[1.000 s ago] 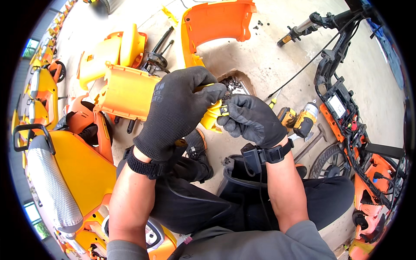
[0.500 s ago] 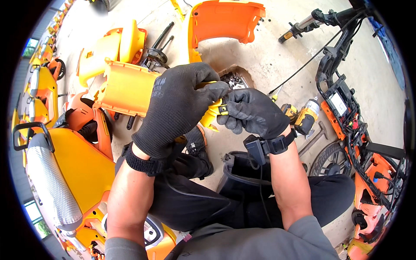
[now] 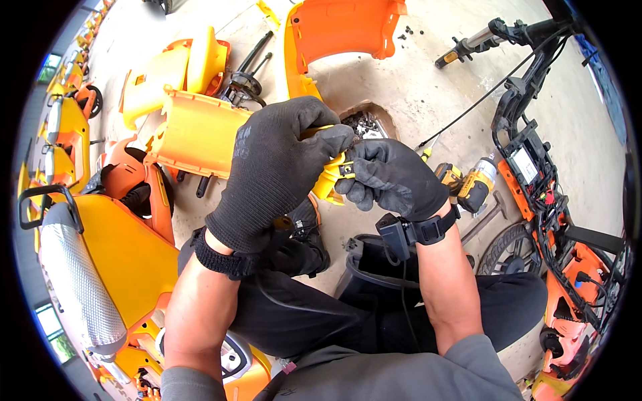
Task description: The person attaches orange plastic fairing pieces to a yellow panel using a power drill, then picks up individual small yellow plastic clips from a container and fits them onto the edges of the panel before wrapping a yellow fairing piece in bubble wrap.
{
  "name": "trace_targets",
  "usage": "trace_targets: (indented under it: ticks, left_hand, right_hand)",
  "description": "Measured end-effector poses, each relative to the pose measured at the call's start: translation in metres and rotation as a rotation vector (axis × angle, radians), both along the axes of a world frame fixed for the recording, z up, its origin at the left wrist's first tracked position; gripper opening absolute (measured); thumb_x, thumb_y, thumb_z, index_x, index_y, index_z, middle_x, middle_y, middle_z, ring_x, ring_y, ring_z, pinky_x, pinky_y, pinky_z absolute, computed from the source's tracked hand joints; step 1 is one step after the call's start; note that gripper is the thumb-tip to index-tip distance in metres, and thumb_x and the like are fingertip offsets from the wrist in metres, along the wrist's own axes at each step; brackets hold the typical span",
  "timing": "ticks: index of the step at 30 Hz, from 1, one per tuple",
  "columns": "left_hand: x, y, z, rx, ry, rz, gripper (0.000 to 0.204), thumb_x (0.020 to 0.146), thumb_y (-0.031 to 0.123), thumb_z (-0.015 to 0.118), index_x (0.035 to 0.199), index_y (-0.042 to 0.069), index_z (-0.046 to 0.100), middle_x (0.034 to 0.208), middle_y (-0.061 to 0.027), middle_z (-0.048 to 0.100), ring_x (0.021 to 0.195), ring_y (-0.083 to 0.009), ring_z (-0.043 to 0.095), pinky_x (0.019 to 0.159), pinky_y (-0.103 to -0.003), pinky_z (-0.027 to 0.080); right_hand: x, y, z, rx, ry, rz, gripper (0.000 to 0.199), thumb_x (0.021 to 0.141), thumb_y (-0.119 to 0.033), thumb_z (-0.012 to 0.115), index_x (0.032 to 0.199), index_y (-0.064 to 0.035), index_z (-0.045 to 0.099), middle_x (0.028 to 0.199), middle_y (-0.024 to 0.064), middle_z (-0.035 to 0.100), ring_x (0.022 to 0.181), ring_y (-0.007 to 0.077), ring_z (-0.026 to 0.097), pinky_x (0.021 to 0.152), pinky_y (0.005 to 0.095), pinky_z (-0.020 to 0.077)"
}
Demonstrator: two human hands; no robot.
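Both my hands wear black gloves and meet over a yellow plastic scooter panel (image 3: pixel 194 134) that reaches out to the left. My left hand (image 3: pixel 274 167) grips the panel's near end from above. My right hand (image 3: pixel 391 177) pinches a small black and yellow part (image 3: pixel 344 170) at that same end, fingertips touching my left hand's. A black strap with a small box (image 3: pixel 401 234) sits on my right wrist. Most of the panel's near end is hidden under the gloves.
An orange body panel (image 3: pixel 341 30) lies ahead, with a hole holding screws (image 3: pixel 364 123) just behind my hands. A yellow cordless drill (image 3: pixel 471 187) lies at right beside a stripped scooter frame (image 3: pixel 535 174). Yellow and orange scooter bodies (image 3: pixel 100 254) crowd the left. A black part (image 3: pixel 374 267) rests by my knees.
My hands and the yellow panel have stayed together, shifting only slightly. My right hand's fingers have adjusted a little on the small part.
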State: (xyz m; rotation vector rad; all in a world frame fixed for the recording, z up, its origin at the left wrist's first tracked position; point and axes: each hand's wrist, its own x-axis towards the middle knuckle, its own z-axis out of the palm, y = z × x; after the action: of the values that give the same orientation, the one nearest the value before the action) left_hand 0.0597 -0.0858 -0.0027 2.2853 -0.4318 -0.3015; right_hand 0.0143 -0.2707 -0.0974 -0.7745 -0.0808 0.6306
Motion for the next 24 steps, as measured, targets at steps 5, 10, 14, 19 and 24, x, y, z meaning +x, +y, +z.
trace_targets:
  ticks: [5,10,14,19,24]
  left_hand:
    - [-0.001,0.001,-0.001,0.003,-0.04,0.004,0.017,0.086,0.01,0.068,0.095,-0.005,0.068,0.083,-0.01,0.068,0.075,-0.0128,0.064,0.07,-0.027,0.051]
    - [-0.002,0.002,-0.002,-0.024,-0.057,0.009,0.017,0.085,0.01,0.068,0.095,-0.004,0.068,0.08,-0.0101,0.068,0.073,-0.0125,0.063,0.068,-0.027,0.051]
    - [-0.003,0.002,-0.003,-0.027,-0.092,0.001,0.017,0.086,0.011,0.067,0.093,-0.004,0.068,0.079,-0.0104,0.068,0.071,-0.0127,0.063,0.067,-0.027,0.051]
    - [-0.001,0.002,-0.003,-0.019,-0.111,-0.027,0.017,0.086,0.012,0.067,0.092,-0.004,0.068,0.077,-0.0104,0.068,0.07,-0.0132,0.063,0.067,-0.028,0.051]
    - [0.0,0.0,-0.002,0.013,-0.133,-0.043,0.017,0.087,0.013,0.066,0.091,-0.004,0.067,0.075,-0.011,0.067,0.068,-0.0144,0.063,0.067,-0.029,0.051]
  right_hand:
    - [-0.001,0.006,0.0,-0.079,-0.036,-0.024,0.036,0.091,-0.031,0.068,0.102,0.0028,0.062,0.084,0.0077,0.069,0.067,0.0115,0.063,0.059,0.0241,0.0507]
    - [-0.003,0.004,0.006,-0.137,-0.019,-0.043,0.035,0.091,-0.03,0.068,0.101,0.002,0.061,0.087,0.0101,0.07,0.067,0.0128,0.064,0.06,0.0256,0.0528]
    - [-0.006,0.003,0.01,-0.121,-0.014,-0.052,0.03,0.095,-0.025,0.064,0.106,0.0035,0.06,0.091,0.0134,0.07,0.074,0.0135,0.068,0.066,0.0255,0.0573]
    - [-0.008,0.0,0.025,-0.216,0.023,-0.058,0.029,0.096,-0.025,0.061,0.105,0.0024,0.06,0.091,0.0126,0.07,0.071,0.012,0.066,0.063,0.0236,0.0549]
    - [-0.013,0.001,0.048,-0.469,0.034,-0.13,0.027,0.096,-0.026,0.06,0.104,0.0003,0.061,0.084,0.0084,0.068,0.067,0.009,0.062,0.058,0.0219,0.0521]
